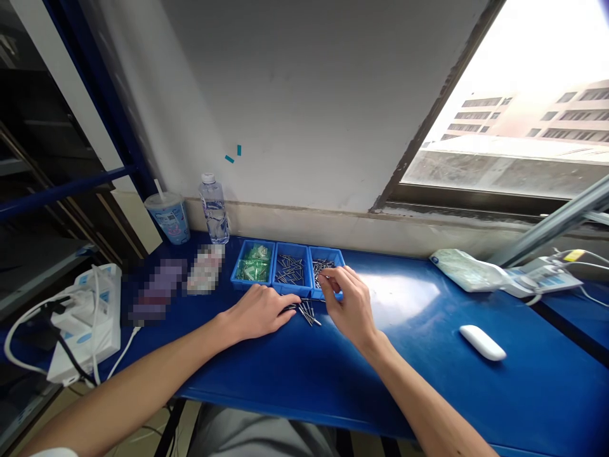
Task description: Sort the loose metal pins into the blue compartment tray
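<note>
Three small blue bins stand side by side on the blue table (pixel 428 355). The left bin (pixel 252 262) holds green packets, the middle bin (pixel 290 268) and the right bin (pixel 324 266) hold small metal pins. A loose pile of metal pins (pixel 308 311) lies on the table just in front of the bins. My left hand (pixel 259 311) rests flat on the table, fingers stretched toward the pile and touching its left edge. My right hand (pixel 349 304) hovers at the front edge of the right bin, thumb and fingers pinched together on something too small to make out.
A plastic cup with a straw (pixel 167 217) and a water bottle (pixel 214 209) stand at the wall, back left. A white power strip with cables (pixel 85 317) lies at the left edge. A white oblong object (pixel 482 342) and a packet with devices (pixel 469 270) lie right.
</note>
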Demonstrator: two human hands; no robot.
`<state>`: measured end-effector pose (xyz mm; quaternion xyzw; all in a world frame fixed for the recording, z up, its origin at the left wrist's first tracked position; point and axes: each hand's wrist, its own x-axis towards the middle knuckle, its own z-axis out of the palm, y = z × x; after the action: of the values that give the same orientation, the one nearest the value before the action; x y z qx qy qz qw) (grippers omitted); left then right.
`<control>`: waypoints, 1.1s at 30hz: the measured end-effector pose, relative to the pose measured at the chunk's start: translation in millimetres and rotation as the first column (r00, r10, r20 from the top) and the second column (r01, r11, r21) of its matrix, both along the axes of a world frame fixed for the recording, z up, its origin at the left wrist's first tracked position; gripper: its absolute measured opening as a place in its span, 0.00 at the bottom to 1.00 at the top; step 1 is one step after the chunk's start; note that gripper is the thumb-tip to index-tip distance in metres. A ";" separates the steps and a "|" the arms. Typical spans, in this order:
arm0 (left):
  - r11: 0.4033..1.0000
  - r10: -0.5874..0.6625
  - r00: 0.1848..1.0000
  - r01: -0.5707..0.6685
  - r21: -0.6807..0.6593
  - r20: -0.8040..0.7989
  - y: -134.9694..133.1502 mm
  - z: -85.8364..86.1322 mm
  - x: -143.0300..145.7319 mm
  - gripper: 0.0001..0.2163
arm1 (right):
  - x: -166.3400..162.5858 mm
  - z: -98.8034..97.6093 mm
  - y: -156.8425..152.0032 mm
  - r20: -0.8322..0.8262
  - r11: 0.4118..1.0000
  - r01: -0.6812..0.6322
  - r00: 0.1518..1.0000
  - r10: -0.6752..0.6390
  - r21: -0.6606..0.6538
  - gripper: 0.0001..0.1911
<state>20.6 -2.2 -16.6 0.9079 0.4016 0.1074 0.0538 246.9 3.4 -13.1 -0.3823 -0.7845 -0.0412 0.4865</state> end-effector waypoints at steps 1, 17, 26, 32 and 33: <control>1.000 -0.010 1.000 0.010 0.007 -0.003 -0.3 -1.8 0.8 0.16 | -0.2 -0.7 -0.1 0.000 1.000 -0.007 1.000 0.007 -0.004 0.06; 0.994 -0.109 0.994 0.109 -0.008 -0.029 -0.6 -6.4 6.4 0.07 | -3.9 -8.3 2.8 0.051 0.998 -0.039 0.998 0.041 -0.042 0.09; 0.975 -0.159 0.963 0.188 0.122 -0.217 -3.4 -6.0 7.2 0.10 | -4.4 -15.0 2.1 0.164 0.973 -0.184 0.965 0.206 -0.138 0.09; 0.939 -0.209 0.955 0.256 0.229 -0.209 -4.1 -12.6 8.2 0.07 | -3.9 -13.3 -2.8 0.273 0.949 -0.218 0.921 0.277 -0.228 0.16; 0.936 -0.211 0.957 0.257 0.242 -0.201 -4.0 -12.7 8.1 0.07 | -3.7 -11.9 -3.4 0.276 0.947 -0.221 0.919 0.282 -0.232 0.17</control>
<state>28.6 -6.2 -29.4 0.9541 0.2757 0.0745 -0.0905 243.2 0.0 -24.9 -0.3130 -0.8931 0.0410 0.3205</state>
